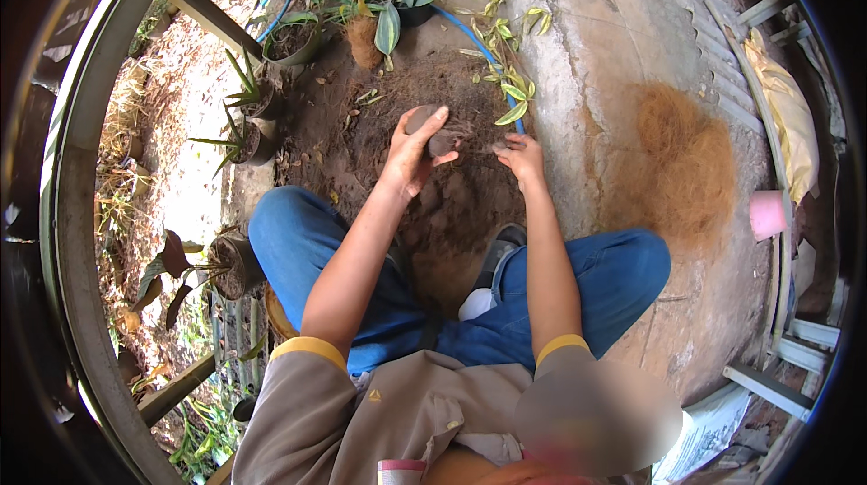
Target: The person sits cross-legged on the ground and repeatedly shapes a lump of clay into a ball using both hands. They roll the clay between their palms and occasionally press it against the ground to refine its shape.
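My left hand is closed around a dark rounded object, perhaps a small pot or a clump of soil, with stringy, root-like matter on its right side. The thumb lies across its top. To the right, apart from it, my right hand has its fingers drawn together. Something small and dark shows at those fingertips, too small to name. Below both hands lies a heap of dark loose soil between my legs.
Potted plants stand along the left and far side. A blue hose runs behind cut leafy stems. Brown fibre is spread on the concrete at right, near a pink pot. A metal frame curves along the left.
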`<state>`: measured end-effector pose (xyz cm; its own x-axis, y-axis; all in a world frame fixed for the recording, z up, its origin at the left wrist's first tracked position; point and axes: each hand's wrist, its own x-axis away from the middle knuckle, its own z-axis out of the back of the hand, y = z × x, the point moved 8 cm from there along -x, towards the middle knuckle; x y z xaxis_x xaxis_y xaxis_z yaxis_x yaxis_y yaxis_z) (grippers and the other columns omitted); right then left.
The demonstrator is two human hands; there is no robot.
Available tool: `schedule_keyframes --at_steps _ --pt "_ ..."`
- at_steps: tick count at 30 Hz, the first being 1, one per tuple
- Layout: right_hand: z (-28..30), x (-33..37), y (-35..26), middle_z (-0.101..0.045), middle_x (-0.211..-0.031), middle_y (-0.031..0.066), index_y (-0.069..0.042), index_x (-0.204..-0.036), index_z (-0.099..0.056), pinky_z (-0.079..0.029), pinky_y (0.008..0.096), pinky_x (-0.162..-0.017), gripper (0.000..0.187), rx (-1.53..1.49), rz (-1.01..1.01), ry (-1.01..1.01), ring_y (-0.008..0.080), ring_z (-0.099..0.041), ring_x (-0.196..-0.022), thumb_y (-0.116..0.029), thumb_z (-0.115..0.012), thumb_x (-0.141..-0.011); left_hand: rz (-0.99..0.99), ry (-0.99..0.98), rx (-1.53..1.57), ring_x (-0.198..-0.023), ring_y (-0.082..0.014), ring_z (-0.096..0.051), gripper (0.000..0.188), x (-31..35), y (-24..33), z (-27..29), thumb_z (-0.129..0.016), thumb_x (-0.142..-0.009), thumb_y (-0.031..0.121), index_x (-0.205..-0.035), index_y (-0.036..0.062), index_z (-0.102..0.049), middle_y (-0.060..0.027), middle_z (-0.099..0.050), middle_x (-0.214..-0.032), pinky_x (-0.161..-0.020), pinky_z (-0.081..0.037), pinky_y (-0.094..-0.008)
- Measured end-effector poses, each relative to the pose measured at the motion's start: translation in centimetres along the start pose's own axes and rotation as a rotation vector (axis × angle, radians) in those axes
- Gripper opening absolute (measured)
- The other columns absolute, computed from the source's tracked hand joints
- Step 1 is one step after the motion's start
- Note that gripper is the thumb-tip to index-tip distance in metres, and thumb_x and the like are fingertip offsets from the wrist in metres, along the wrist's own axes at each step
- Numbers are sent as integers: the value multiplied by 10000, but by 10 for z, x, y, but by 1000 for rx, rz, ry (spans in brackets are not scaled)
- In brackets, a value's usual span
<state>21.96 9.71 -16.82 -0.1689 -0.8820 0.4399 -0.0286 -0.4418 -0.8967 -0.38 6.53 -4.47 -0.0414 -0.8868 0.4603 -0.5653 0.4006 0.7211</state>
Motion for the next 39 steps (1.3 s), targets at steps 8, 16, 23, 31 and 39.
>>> schedule_keyframes --at_steps 8,16,23,31,39 --pt "17 3 20 -656 -862 137 52 -935 -613 -548 329 -728 219 228 -52 -1 230 -657 -815 -50 -688 -756 33 26 -9 -767 -227 -617 617 -5 -12 -6 -758 -737 332 -1170 102 -383 -105 -528 -1060 -596 -559 -341" --pt "13 21 -47 -682 -832 163 -26 -913 -688 -499 333 -705 280 754 229 158 223 -669 -780 -232 -744 -731 56 90 -6 -989 -203 -535 563 -7 -17 4 -738 -744 296 -1166 129 -404 -75 -513 -1081 -696 -533 -409" --pt "-36 49 -103 -641 -1085 115 2 -1121 -602 -440 351 -871 350 -47 318 -203 221 -609 -996 -269 -543 -907 15 58 55 -1017 -214 -528 522 -7 -20 -4 -705 -785 310 -1177 140 -406 -80 -508 -1140 -771 -501 -441" --pt "-76 73 -98 -555 -1201 128 -14 -1168 -576 -340 361 -1001 583 -420 177 -292 221 -478 -1149 -518 -393 -939 -187 -117 -263 -1294 -269 -295 591 0 -34 -27 -556 -878 478 -1295 118 -341 -139 -354 -1348 -1072 -230 -408" --pt "-75 68 -92 -652 -922 80 -18 -939 -667 -420 313 -831 357 -137 220 -201 150 -574 -907 -323 -480 -942 -422 -142 -384 -1372 -325 -152 1038 12 -18 -32 -722 -771 356 -1445 93 23 -236 -82 -1477 -1097 -217 -423"
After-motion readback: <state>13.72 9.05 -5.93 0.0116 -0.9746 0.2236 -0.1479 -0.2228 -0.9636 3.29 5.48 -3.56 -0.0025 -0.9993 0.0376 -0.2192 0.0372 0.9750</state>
